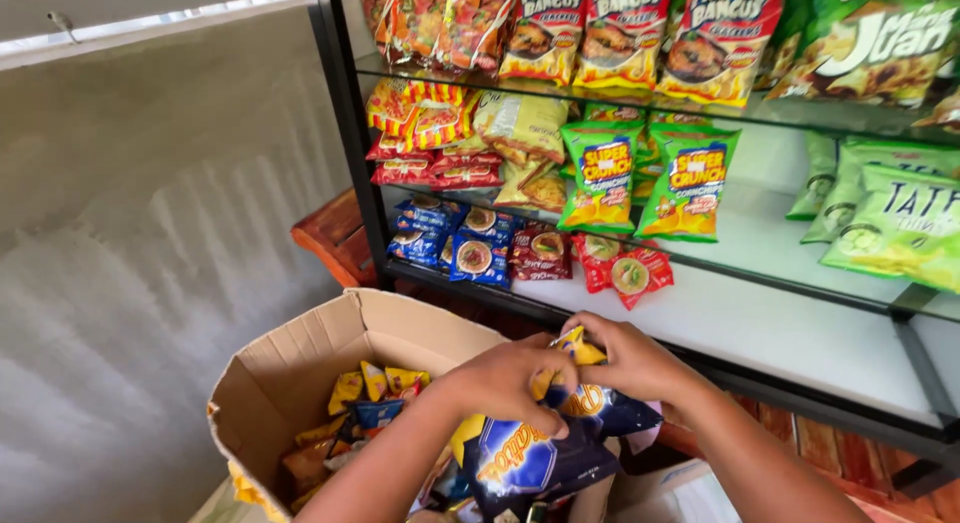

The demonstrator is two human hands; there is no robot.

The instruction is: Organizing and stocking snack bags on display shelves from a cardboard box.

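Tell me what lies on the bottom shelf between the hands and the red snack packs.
In the head view, only bare white shelf lies between the hands (left hand, right hand) on the blue and yellow snack bags and the red snack packs.

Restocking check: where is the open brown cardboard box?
Head view, lower left: the open brown cardboard box sits below the black shelf frame, left of both hands.

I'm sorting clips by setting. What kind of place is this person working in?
Most likely a small snack shop or stall. A black-framed display rack holds rows of snack packets on glass shelves, and both hands, left and right, grip blue-and-yellow packets above an open cardboard box full of more.
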